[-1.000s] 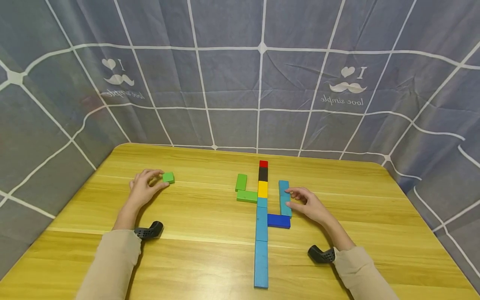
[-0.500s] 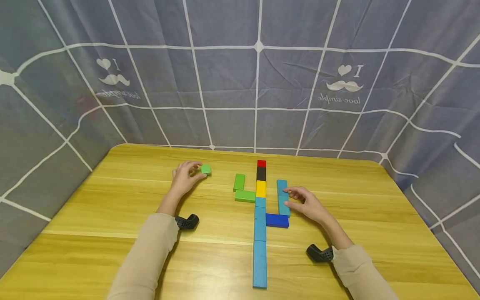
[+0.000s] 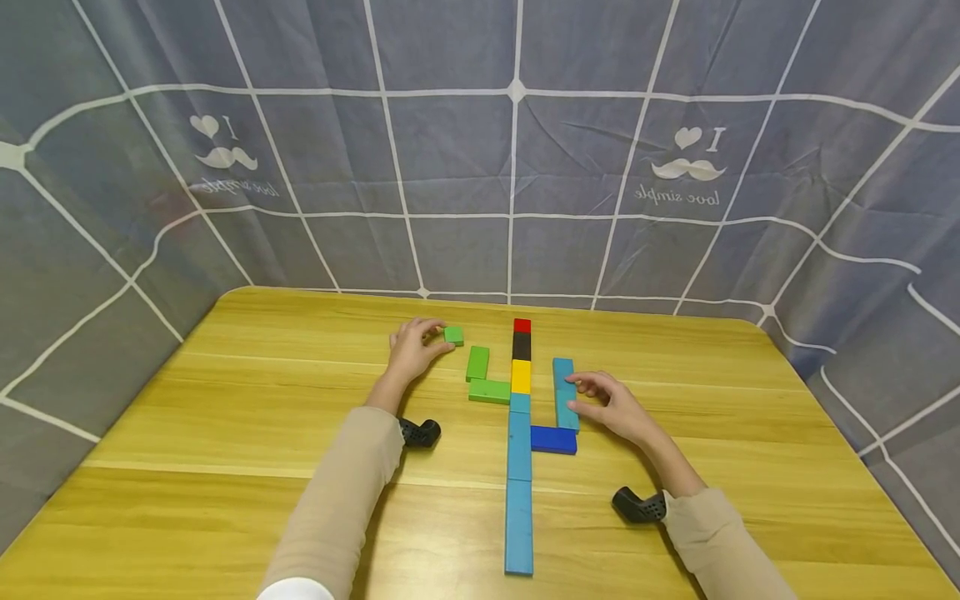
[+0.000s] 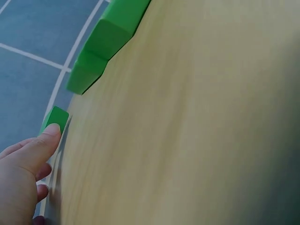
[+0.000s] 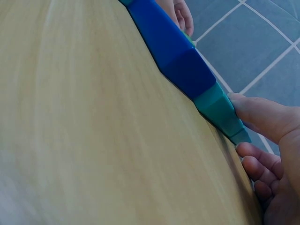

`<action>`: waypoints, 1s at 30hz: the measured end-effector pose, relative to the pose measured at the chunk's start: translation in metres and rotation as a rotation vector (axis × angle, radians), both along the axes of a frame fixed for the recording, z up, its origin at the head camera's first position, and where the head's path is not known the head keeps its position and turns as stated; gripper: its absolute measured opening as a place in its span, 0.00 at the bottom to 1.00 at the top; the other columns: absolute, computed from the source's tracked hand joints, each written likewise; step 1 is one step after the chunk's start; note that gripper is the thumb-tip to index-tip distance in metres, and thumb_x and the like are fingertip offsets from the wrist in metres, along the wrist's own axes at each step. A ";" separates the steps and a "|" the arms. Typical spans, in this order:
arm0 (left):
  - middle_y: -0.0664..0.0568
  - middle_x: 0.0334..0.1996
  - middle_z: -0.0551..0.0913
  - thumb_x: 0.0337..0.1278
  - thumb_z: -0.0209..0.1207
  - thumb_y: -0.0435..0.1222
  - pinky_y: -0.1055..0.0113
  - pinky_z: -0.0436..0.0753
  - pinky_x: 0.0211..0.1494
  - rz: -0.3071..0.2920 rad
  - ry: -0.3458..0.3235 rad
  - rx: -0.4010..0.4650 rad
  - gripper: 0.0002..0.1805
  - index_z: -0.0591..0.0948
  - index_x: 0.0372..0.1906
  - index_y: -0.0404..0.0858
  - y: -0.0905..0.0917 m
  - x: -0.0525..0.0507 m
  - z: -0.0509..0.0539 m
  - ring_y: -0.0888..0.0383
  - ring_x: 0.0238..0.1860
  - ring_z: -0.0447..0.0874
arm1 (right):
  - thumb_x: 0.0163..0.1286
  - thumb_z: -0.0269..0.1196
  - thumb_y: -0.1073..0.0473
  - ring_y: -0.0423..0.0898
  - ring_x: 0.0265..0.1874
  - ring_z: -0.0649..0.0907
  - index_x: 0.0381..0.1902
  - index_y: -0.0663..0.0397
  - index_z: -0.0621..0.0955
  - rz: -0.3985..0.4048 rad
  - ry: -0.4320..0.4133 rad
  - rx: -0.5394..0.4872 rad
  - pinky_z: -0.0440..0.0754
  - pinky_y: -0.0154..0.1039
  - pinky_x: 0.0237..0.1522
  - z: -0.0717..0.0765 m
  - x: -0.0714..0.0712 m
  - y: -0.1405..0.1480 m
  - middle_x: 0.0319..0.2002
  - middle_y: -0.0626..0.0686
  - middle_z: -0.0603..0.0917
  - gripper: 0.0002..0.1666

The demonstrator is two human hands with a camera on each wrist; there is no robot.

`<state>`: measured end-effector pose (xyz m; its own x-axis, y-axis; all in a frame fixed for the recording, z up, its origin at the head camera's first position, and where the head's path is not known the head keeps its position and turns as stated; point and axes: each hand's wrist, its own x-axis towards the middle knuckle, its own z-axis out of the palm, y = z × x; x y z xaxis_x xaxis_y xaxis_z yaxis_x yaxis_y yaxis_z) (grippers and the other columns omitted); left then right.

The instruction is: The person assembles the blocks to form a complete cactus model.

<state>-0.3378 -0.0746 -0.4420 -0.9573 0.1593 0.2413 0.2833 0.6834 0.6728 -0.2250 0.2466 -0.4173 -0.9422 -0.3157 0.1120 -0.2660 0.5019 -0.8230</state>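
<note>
My left hand (image 3: 411, 352) pinches a small green block (image 3: 453, 336) between thumb and fingers. In the left wrist view the thumb lies against that block (image 4: 58, 118), close to the tabletop. My right hand (image 3: 617, 407) touches the right side of a light blue strip (image 3: 566, 375) with thumb and index fingertips; the other fingers are loosely bent. The strip meets a dark blue block (image 3: 553, 440). That block joins a central column of light blue blocks (image 3: 519, 500), topped by yellow (image 3: 521, 377), black (image 3: 522, 346) and red (image 3: 522, 326) ones.
Left of the column, a green block (image 3: 490, 392) touches the yellow one's side, with another green block (image 3: 477, 363) standing off its far-left end. All lie on a wooden table (image 3: 187, 467). A grey curtain with white lines (image 3: 450, 158) hangs behind the far edge.
My left hand has carried the small green block to the right, from the far left to just beyond the green pair. The right hand has stayed at the light blue strip.
</note>
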 end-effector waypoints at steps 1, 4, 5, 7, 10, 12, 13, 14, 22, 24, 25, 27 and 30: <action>0.44 0.45 0.77 0.49 0.64 0.43 0.48 0.54 0.56 -0.001 -0.004 -0.005 0.23 0.78 0.52 0.40 0.002 -0.001 0.000 0.46 0.49 0.68 | 0.61 0.62 0.65 0.57 0.42 0.71 0.53 0.67 0.74 -0.001 0.001 0.002 0.69 0.41 0.43 0.000 0.000 0.000 0.42 0.64 0.74 0.22; 0.44 0.45 0.78 0.49 0.64 0.43 0.49 0.54 0.57 -0.006 -0.010 -0.012 0.23 0.78 0.52 0.40 0.007 -0.003 0.000 0.46 0.50 0.68 | 0.61 0.62 0.65 0.57 0.42 0.71 0.53 0.67 0.74 0.000 0.003 0.003 0.69 0.40 0.43 0.001 0.000 0.000 0.42 0.64 0.74 0.22; 0.45 0.45 0.78 0.49 0.64 0.43 0.49 0.54 0.57 -0.007 -0.013 -0.013 0.23 0.78 0.52 0.41 0.008 -0.004 0.000 0.46 0.51 0.68 | 0.61 0.61 0.65 0.57 0.42 0.71 0.53 0.67 0.74 0.001 0.002 0.002 0.69 0.39 0.42 0.001 0.000 0.000 0.42 0.64 0.74 0.22; 0.45 0.45 0.78 0.49 0.64 0.43 0.49 0.54 0.57 -0.014 -0.015 -0.018 0.23 0.78 0.52 0.41 0.011 -0.005 0.000 0.45 0.52 0.68 | 0.61 0.61 0.66 0.57 0.41 0.71 0.53 0.67 0.74 0.003 -0.001 0.000 0.69 0.38 0.42 0.001 0.000 0.000 0.42 0.64 0.74 0.22; 0.45 0.45 0.78 0.50 0.64 0.44 0.50 0.54 0.57 -0.024 -0.017 -0.029 0.23 0.78 0.52 0.41 0.014 -0.006 0.000 0.45 0.53 0.67 | 0.61 0.61 0.66 0.57 0.41 0.71 0.53 0.67 0.74 0.007 -0.003 -0.004 0.69 0.39 0.42 0.001 0.000 0.000 0.42 0.64 0.74 0.22; 0.45 0.45 0.77 0.50 0.63 0.44 0.50 0.54 0.57 -0.032 -0.016 -0.039 0.23 0.78 0.53 0.41 0.016 -0.007 0.000 0.45 0.53 0.67 | 0.61 0.61 0.66 0.57 0.42 0.71 0.53 0.68 0.74 0.008 -0.002 -0.005 0.69 0.39 0.42 0.001 0.000 0.000 0.42 0.64 0.74 0.22; 0.45 0.45 0.77 0.50 0.63 0.44 0.50 0.54 0.57 -0.033 -0.016 -0.043 0.23 0.78 0.53 0.41 0.017 -0.007 0.000 0.45 0.53 0.66 | 0.61 0.61 0.66 0.57 0.41 0.71 0.53 0.68 0.74 0.008 0.000 -0.006 0.69 0.39 0.42 0.001 0.000 0.000 0.42 0.64 0.74 0.22; 0.45 0.46 0.77 0.50 0.63 0.44 0.50 0.54 0.57 -0.035 -0.016 -0.051 0.23 0.78 0.53 0.42 0.018 -0.007 0.000 0.45 0.53 0.66 | 0.61 0.61 0.66 0.57 0.41 0.71 0.53 0.68 0.74 0.009 0.001 -0.005 0.69 0.40 0.42 0.001 0.000 0.000 0.43 0.64 0.74 0.22; 0.47 0.47 0.75 0.52 0.62 0.46 0.51 0.54 0.57 -0.063 -0.010 -0.101 0.23 0.78 0.53 0.43 0.024 -0.008 -0.001 0.47 0.52 0.65 | 0.61 0.61 0.66 0.57 0.42 0.72 0.53 0.68 0.74 0.007 0.011 0.003 0.70 0.39 0.42 0.000 0.000 0.000 0.42 0.64 0.74 0.22; 0.47 0.47 0.75 0.53 0.61 0.46 0.52 0.54 0.56 -0.075 -0.008 -0.101 0.23 0.77 0.55 0.43 0.023 -0.008 -0.001 0.47 0.51 0.66 | 0.61 0.61 0.66 0.57 0.42 0.72 0.53 0.68 0.74 0.008 0.011 0.003 0.70 0.39 0.42 0.000 0.000 0.000 0.42 0.63 0.74 0.22; 0.48 0.47 0.76 0.54 0.60 0.45 0.52 0.53 0.57 -0.085 -0.007 -0.091 0.24 0.76 0.56 0.43 0.023 -0.007 -0.002 0.48 0.51 0.66 | 0.61 0.61 0.66 0.57 0.41 0.71 0.53 0.68 0.74 0.008 0.011 0.003 0.70 0.39 0.42 0.000 0.000 0.000 0.42 0.63 0.74 0.22; 0.48 0.46 0.76 0.56 0.59 0.44 0.51 0.52 0.58 -0.110 -0.007 -0.054 0.23 0.75 0.57 0.42 0.022 -0.007 -0.002 0.48 0.52 0.66 | 0.61 0.62 0.66 0.57 0.41 0.71 0.53 0.68 0.74 0.009 0.011 0.001 0.70 0.39 0.41 0.000 0.000 0.000 0.42 0.63 0.74 0.22; 0.47 0.45 0.77 0.59 0.57 0.41 0.50 0.50 0.59 -0.155 -0.006 0.005 0.21 0.75 0.57 0.41 0.019 -0.005 -0.002 0.47 0.53 0.66 | 0.61 0.62 0.66 0.58 0.41 0.71 0.53 0.68 0.74 0.011 0.011 -0.003 0.69 0.38 0.41 0.000 -0.001 0.000 0.41 0.64 0.74 0.22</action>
